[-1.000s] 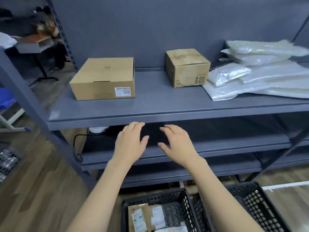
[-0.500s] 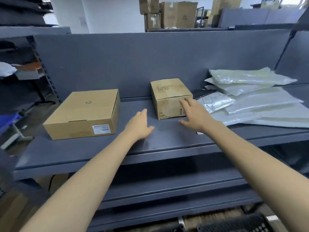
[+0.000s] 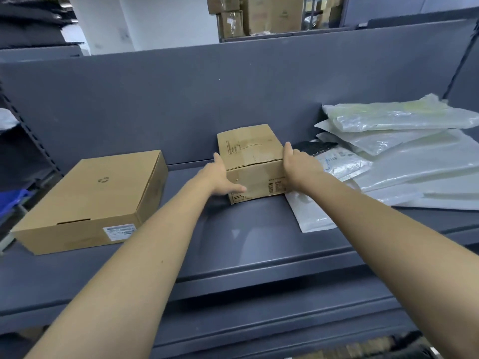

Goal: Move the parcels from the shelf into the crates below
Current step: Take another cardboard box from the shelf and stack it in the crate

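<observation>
Bracketing the small cardboard box (image 3: 252, 164) from both sides, left hand (image 3: 220, 177) and right hand (image 3: 298, 165) clasp its flanks, fingers curled round, equally near.

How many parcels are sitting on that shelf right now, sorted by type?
Cardboard boxes: 2, the flat box and the small box held between both hands.
Plastic mailer bags: at least 5 overlapping, exact count unclear.
Total: at least 7.
</observation>
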`<action>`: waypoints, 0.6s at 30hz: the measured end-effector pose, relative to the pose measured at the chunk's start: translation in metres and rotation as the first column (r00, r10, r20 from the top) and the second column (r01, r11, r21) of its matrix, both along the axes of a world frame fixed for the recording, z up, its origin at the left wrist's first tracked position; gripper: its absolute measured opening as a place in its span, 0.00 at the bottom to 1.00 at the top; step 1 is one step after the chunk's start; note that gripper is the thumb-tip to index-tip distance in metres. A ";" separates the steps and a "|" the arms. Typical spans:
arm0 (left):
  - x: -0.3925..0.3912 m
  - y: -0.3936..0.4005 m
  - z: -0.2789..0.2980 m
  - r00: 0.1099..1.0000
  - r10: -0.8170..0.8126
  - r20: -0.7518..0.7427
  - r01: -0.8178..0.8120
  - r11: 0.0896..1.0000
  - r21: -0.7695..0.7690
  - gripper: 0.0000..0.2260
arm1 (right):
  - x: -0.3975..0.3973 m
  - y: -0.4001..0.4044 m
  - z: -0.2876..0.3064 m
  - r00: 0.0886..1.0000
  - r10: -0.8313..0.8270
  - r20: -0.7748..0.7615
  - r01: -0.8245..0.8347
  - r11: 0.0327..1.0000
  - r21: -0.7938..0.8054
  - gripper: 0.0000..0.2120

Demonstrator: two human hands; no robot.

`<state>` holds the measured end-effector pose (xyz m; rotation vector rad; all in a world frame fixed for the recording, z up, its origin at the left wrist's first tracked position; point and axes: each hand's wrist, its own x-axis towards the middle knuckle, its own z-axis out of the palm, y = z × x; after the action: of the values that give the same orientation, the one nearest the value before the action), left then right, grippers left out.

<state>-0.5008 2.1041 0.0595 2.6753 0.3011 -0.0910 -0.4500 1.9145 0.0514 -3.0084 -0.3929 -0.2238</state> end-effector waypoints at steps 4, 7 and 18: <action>0.005 -0.009 -0.002 0.996 0.050 0.074 -0.034 0.979 -0.201 0.31 | -0.007 -0.005 -0.007 0.998 0.068 0.014 -0.069 0.995 0.069 0.18; -0.011 -0.013 0.003 0.984 0.104 0.146 -0.066 0.967 -0.244 0.26 | -0.024 -0.014 -0.003 0.989 0.141 0.042 -0.144 0.985 0.092 0.21; -0.185 -0.039 0.010 0.862 0.443 0.247 -0.166 0.706 -0.688 0.32 | -0.167 -0.037 -0.016 0.911 0.280 0.302 -0.397 0.789 0.469 0.40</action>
<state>-0.6858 2.0651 0.0693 1.8490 0.4846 0.3903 -0.6172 1.8770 0.0353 -2.3298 -0.7506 -0.5338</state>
